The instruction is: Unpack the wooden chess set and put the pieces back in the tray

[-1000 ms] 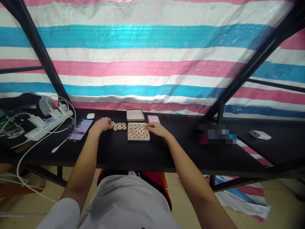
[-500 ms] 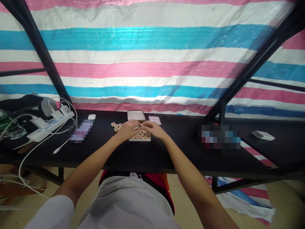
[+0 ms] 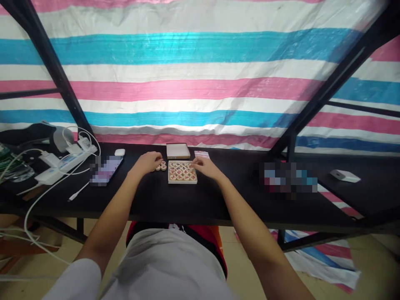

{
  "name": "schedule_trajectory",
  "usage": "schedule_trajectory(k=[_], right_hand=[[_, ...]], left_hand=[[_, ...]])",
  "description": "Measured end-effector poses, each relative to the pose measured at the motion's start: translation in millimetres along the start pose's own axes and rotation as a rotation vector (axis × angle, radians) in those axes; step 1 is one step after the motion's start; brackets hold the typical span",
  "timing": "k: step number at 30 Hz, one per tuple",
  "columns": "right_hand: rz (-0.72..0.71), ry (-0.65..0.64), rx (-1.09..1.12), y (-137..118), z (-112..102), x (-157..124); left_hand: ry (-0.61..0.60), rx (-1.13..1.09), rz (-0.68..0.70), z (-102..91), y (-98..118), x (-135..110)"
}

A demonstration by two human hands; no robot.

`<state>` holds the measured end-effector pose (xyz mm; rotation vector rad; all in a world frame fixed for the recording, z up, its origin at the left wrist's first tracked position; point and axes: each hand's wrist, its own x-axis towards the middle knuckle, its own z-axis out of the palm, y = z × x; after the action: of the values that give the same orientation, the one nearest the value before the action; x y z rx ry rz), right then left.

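A shallow white box (image 3: 183, 181) holds rows of round Chinese chess pieces (image 3: 179, 171) with red and dark characters. Left of it, a few loose Chinese chess pieces (image 3: 163, 168) lie on the black table. My left hand (image 3: 149, 161) is curled over this loose group, its fingertips at a piece and its palm hiding whatever is beneath. At the box's upper right corner rests my right hand (image 3: 205, 166), fingers bent together against the rim and end pieces. Whether it grips one is hidden. Behind stands the open box lid (image 3: 178, 151), inside facing up.
A printed slip (image 3: 201, 154) lies behind my right hand. To the left are a phone (image 3: 106, 171), a white earphone case (image 3: 119, 152), a charging cable (image 3: 78, 192) and a power strip (image 3: 64, 168). A blurred item (image 3: 289, 179) and a white device (image 3: 344, 176) sit to the right.
My hands have parted from above the box. The left moved left onto the loose pieces; the right shifted slightly to the box's right edge, uncovering the rows of pieces.
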<state>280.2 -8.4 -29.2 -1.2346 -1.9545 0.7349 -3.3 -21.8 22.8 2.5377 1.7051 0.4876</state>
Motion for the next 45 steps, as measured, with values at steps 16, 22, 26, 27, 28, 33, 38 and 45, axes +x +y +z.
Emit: schedule_trajectory(k=[16, 22, 26, 27, 28, 33, 38, 45], right_hand=[[-0.087, -0.018, -0.131, 9, 4, 3], [-0.101, -0.027, -0.161, 9, 3, 4], [-0.096, -0.020, -0.187, 7, 2, 4], [-0.094, -0.017, -0.193, 6, 2, 4], [-0.091, -0.014, -0.199, 4, 2, 3], [-0.078, -0.019, -0.209, 0, 2, 1], [-0.070, -0.020, -0.195, -2, 2, 1], [-0.080, -0.029, -0.173, 0, 2, 1]], left_hand=[[-0.330, -0.086, -0.238, 9.7, -36, 3], [-0.307, -0.048, -0.220, 2.1, -33, -2], [-0.036, -0.047, -0.055, 9.1, 0, -1], [0.040, -0.079, 0.011, 14.2, 12, 0], [0.080, -0.117, 0.080, 20.4, 23, 1], [0.084, -0.211, 0.249, 52.8, 54, 9], [0.015, -0.252, 0.349, 61.6, 47, 10], [0.004, -0.259, 0.423, 61.9, 50, 5]])
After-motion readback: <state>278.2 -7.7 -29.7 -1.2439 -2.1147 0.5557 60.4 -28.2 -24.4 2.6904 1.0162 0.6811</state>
